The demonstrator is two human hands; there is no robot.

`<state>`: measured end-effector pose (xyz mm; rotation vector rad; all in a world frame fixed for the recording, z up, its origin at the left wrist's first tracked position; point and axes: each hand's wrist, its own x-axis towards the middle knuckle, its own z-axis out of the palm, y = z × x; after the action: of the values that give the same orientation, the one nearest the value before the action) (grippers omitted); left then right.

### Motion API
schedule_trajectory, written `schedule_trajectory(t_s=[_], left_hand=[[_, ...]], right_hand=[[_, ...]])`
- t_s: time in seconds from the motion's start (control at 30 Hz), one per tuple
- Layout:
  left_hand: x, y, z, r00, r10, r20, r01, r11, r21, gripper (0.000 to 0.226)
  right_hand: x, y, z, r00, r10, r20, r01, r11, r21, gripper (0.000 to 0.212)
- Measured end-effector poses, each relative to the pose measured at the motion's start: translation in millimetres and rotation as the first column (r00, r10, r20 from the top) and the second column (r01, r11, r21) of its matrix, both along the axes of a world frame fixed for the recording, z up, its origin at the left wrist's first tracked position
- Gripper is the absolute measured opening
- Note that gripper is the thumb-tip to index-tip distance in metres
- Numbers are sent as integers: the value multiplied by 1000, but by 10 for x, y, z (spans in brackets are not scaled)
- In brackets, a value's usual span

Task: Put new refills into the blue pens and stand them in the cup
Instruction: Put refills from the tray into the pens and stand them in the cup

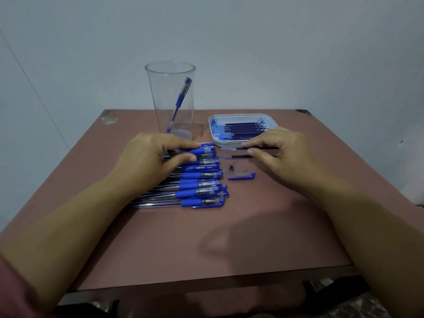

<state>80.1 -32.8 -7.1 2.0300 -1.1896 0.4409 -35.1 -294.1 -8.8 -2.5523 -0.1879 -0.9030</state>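
The left hand's (149, 154) thumb and forefinger are curled in close, pinching a pen (203, 151) by its blue grip. That pen lies near the far end of the row (199, 183), and the other fingers are folded over the barrels beside it. Across from it, the right hand's (282, 150) thumb and forefinger are narrowed onto a refill (263, 148), which lies level, pointing left, just in front of the tray (211, 125). A second refill (234, 156) lies parallel and a little nearer me, its right end under the thumb. I cannot tell whether the thumb presses on it.

The row holds around ten blue pens, side by side and touching, with their grips and capped ends to the right. The left forearm crosses their clear barrels. Just to the right of the row, near the right thumb, a small metal tip (231, 167) sits on the table (229, 244). A loose blue cap (242, 176) lies flat right beside it.

The tray is white and shallow, with dark refills (243, 129) laid lengthwise inside. The right fingers overlap its near edge. To its left, behind the left hand, stands the tall clear cup (171, 72). One finished pen (181, 99) leans inside it, its tip at the bottom and its top against the right wall.

Both forearms reach in from the near edge of the brownish table, and a bit of red sleeve (13, 292) shows low on the left.
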Motion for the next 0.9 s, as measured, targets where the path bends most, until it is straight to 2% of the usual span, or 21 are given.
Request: schedule_trajectory(t_s=[0.23, 0.4, 0.53, 0.9], left_hand=[[-38, 9, 28, 999, 11, -30, -11, 1000, 1, 34], [-44, 17, 35, 999, 14, -43, -14, 1000, 1, 34], [-28, 15, 20, 999, 9, -35, -9, 1000, 1, 34], [-41, 10, 25, 1000, 6, -19, -5, 1000, 15, 35]], right_hand=[[96, -96, -50, 989, -41, -140, 39, 999, -15, 15], [144, -88, -71, 979, -34, -199, 18, 997, -80, 19], [168, -101, -65, 960, -103, -260, 73, 990, -121, 22], [180, -30, -47, 958, -158, -238, 120, 979, -166, 18]])
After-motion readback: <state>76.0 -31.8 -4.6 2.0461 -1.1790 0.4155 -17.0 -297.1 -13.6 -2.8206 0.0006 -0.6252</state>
